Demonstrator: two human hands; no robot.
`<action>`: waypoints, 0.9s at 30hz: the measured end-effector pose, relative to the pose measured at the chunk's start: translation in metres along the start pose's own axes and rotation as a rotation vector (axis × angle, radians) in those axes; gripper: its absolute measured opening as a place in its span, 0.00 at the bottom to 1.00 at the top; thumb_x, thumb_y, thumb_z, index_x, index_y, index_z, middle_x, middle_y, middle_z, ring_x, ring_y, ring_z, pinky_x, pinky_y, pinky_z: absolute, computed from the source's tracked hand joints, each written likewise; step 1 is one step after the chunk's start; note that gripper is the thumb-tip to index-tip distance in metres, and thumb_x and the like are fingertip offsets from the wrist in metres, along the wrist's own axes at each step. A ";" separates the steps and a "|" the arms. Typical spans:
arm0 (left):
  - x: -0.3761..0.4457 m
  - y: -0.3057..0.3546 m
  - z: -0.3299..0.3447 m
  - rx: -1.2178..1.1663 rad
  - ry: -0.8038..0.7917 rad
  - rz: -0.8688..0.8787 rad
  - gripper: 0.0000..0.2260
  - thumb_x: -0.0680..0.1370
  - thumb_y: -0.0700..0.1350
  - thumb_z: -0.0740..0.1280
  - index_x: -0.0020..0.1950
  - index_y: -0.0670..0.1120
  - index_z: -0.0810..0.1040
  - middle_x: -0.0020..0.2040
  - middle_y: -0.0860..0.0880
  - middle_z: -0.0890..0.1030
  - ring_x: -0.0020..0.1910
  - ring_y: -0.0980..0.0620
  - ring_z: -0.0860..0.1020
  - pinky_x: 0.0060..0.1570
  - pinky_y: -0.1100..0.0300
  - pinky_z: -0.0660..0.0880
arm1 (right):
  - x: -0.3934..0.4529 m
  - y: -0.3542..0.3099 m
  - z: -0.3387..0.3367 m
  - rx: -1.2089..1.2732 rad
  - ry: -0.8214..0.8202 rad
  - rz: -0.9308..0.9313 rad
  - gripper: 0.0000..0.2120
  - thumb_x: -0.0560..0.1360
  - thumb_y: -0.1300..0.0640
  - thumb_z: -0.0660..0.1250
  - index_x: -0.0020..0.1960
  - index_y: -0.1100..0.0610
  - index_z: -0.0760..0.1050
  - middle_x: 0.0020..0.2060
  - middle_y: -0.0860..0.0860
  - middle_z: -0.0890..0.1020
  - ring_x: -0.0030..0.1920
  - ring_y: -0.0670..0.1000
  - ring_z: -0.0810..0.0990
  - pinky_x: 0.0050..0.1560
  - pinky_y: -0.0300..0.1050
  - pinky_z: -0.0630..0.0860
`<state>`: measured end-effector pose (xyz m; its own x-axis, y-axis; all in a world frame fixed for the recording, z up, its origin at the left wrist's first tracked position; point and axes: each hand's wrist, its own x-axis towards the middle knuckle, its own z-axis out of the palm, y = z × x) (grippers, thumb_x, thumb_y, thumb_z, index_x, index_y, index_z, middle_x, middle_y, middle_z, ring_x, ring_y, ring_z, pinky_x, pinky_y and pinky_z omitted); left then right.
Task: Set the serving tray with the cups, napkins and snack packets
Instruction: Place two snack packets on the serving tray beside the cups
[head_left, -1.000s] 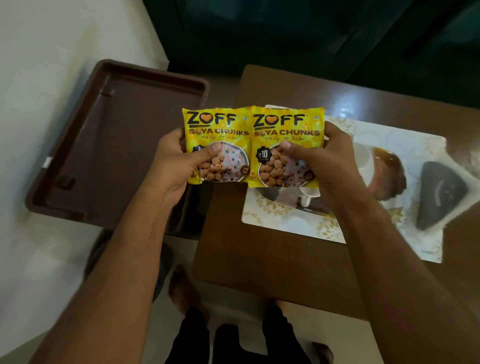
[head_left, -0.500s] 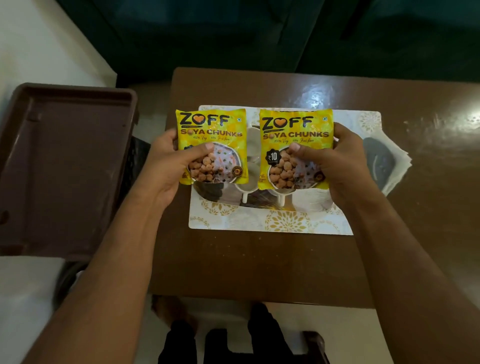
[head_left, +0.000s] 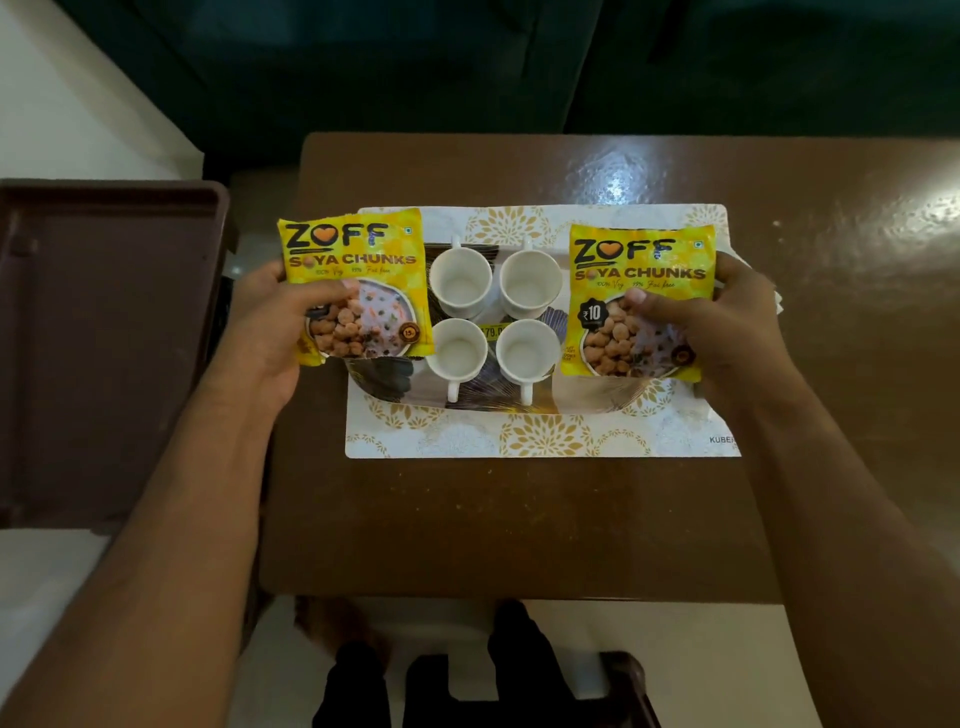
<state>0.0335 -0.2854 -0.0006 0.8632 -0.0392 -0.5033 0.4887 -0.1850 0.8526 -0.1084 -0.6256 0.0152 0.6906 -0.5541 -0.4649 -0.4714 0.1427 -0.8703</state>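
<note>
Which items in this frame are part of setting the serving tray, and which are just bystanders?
Part of the job:
- left packet, held in the left hand
- right packet, held in the right hand
- four white cups, empty, on the serving tray

Bystanders:
- patterned placemat
- brown table
- empty brown tray at left
</note>
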 end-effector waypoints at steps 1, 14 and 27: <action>0.002 -0.002 -0.003 0.005 0.010 -0.006 0.15 0.71 0.39 0.77 0.57 0.44 0.84 0.49 0.47 0.89 0.48 0.46 0.88 0.48 0.50 0.85 | 0.001 0.001 -0.002 -0.006 0.009 -0.003 0.25 0.66 0.65 0.82 0.61 0.59 0.80 0.51 0.53 0.89 0.51 0.55 0.89 0.56 0.62 0.84; 0.011 -0.027 0.007 0.093 0.030 -0.079 0.17 0.71 0.36 0.77 0.59 0.42 0.84 0.46 0.48 0.89 0.43 0.50 0.89 0.35 0.61 0.83 | 0.010 0.031 0.015 -0.100 0.056 -0.011 0.23 0.66 0.63 0.83 0.58 0.57 0.81 0.48 0.50 0.89 0.47 0.49 0.89 0.49 0.50 0.85; 0.011 -0.042 0.015 0.352 0.123 0.084 0.14 0.72 0.42 0.79 0.55 0.49 0.82 0.51 0.48 0.87 0.51 0.48 0.86 0.55 0.44 0.84 | 0.019 0.046 0.026 -0.148 0.090 -0.040 0.13 0.76 0.62 0.75 0.59 0.59 0.79 0.48 0.50 0.87 0.49 0.48 0.87 0.52 0.50 0.85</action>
<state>0.0202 -0.2929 -0.0441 0.9175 0.0460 -0.3950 0.3610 -0.5129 0.7788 -0.1027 -0.6081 -0.0380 0.6617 -0.6289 -0.4083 -0.5247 0.0006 -0.8513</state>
